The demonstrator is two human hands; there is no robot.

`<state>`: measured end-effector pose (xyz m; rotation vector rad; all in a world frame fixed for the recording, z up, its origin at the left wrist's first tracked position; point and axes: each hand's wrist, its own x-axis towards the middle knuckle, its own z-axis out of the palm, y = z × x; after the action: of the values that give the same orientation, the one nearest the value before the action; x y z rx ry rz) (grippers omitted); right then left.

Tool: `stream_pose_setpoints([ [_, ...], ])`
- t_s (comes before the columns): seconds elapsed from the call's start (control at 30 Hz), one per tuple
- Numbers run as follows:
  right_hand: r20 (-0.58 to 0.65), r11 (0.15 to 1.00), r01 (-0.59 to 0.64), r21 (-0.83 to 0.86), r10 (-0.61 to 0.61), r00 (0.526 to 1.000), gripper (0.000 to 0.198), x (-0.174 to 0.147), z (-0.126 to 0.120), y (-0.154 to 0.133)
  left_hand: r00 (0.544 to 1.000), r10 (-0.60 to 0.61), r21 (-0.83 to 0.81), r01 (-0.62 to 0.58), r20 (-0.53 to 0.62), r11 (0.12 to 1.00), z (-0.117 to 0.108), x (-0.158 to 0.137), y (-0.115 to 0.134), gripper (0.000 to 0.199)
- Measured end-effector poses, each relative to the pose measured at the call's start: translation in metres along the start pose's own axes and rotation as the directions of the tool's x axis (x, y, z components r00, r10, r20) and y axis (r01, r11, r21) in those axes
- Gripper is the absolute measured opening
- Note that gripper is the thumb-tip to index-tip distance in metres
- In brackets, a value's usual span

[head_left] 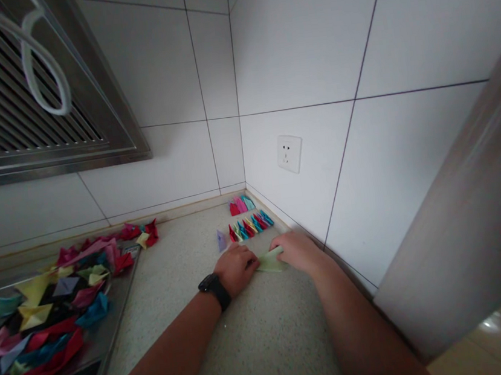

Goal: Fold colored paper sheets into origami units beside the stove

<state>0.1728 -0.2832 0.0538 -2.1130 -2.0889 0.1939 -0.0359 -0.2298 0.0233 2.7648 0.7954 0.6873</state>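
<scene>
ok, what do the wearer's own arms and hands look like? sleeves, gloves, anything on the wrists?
No gloves on the left hand or right hand. Both forearms bare as far as the view goes, no sleeves showing. Left wrist: black watch with a dark face and dark band. Nothing visible on the right wrist. No cables or markings that I can make out.

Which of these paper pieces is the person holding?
The pale green paper, in the grip of the right hand, the left hand at its other end; the row and heap lie unheld.
</scene>
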Motion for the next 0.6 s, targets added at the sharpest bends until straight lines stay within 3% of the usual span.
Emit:
stream_pose_setpoints([
  [0.6,0.033,0.999,-0.032,-0.044,0.033,0.999,0.031,0.0059,-0.0066,-0.0054,0.997,-0.053,-0.073,0.057,0.059,0.996,0.0027,0.0032,-0.0045,0.021],
])
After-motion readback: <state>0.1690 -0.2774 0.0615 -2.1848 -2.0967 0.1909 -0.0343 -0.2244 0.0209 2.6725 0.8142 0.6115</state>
